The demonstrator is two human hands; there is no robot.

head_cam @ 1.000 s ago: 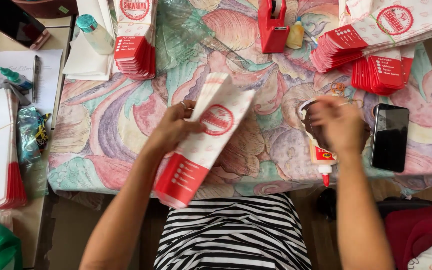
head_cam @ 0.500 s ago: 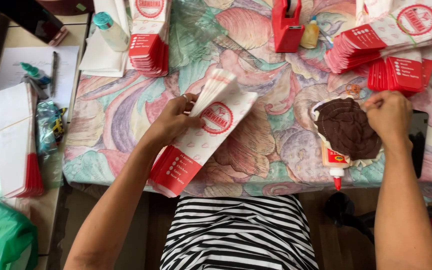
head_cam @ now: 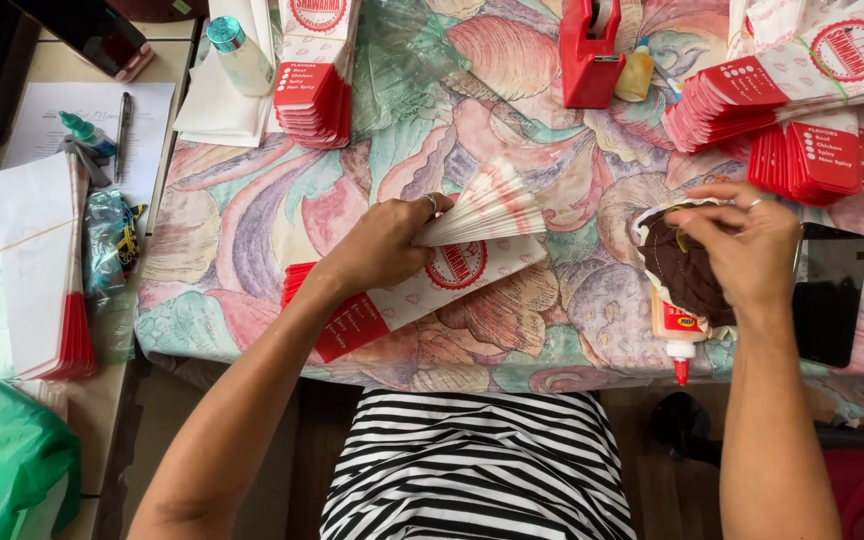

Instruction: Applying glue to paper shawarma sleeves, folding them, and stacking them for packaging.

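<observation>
The stack of paper bags (head_cam: 422,290) lies slantwise on the table (head_cam: 252,230), red bottoms toward the person, open ends fanned up-right. The left hand (head_cam: 382,245) pinches the fanned flaps. The right hand (head_cam: 747,250) grips a glue bottle (head_cam: 679,325), nozzle pointing toward the person.

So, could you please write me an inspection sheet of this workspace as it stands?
Surface: table under a floral cloth.
Job's things: left hand fans a stack of red-and-white paper sleeves; right hand touches a brown cloth lying over a glue bottle.
Clutter: sleeve piles, red tape dispenser, phone, pen.
Grippers: bare hands, both busy.
Cables: nothing seen.
Surroundings: green bag, side table.
</observation>
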